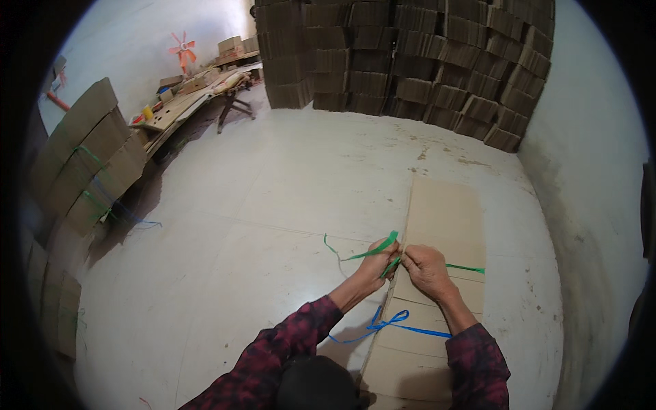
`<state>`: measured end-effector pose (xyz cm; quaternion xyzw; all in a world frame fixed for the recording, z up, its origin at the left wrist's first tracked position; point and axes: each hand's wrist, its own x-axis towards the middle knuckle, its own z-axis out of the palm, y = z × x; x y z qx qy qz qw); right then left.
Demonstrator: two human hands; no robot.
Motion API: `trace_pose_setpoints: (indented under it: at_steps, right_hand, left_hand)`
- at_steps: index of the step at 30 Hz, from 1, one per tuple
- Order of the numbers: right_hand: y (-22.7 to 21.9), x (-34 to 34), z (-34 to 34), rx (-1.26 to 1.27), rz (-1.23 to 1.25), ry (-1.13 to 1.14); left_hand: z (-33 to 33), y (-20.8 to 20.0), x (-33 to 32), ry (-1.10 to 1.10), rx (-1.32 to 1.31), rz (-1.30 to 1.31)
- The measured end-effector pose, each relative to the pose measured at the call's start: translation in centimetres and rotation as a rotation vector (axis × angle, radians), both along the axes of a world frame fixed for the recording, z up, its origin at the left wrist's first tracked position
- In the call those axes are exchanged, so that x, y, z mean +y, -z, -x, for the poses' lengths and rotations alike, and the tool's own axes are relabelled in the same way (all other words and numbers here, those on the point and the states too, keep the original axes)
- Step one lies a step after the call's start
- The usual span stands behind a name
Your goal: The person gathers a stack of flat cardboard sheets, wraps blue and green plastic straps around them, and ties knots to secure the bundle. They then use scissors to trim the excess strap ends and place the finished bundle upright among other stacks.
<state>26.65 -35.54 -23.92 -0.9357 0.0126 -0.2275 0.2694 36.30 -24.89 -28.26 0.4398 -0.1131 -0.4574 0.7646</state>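
A long bundle of flat brown cardboard (447, 212) lies in front of me, running away from my body. Around it passes a green plastic strap (466, 268), whose loose end sticks out to the left past my hands. My left hand (383, 261) is closed on the green strap at the bundle's left edge. Right beside it, my right hand (425, 266) is closed too, over the cardboard top at the strap; its fingertips are partly hidden. Nearer to me, a blue strap (424, 331) crosses the bundle and is tied in a bow at the left edge.
Tall stacks of cardboard bundles (410, 61) line the far wall. More tied bundles (96, 150) stand at the left. A low wooden table (181, 109) holds boxes and an orange fan-shaped object (182, 49). A wall (594, 171) rises at the right, beyond the pale floor (239, 273).
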Motion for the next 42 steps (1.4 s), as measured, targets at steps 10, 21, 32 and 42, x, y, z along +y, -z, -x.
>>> trace_pose_setpoints:
  at_steps: [10,21,32,42]
  right_hand:
    - [1.1,-0.5,-0.1,-0.011,-0.644,-0.056]
    - [0.3,0.4,-0.1,-0.002,-0.152,0.044]
    - [0.1,1.0,-0.5,0.100,-0.048,0.032]
    - [-0.9,-0.2,-0.1,0.253,-0.111,0.092]
  left_hand:
    - [-0.7,-1.2,0.5,0.189,-0.984,-0.001]
    - [-1.0,0.5,0.8,0.168,-0.551,0.073]
    - [-5.0,0.7,0.1,0.553,-0.347,-0.155]
    - [-3.2,-0.8,1.1,0.480,-0.402,0.115]
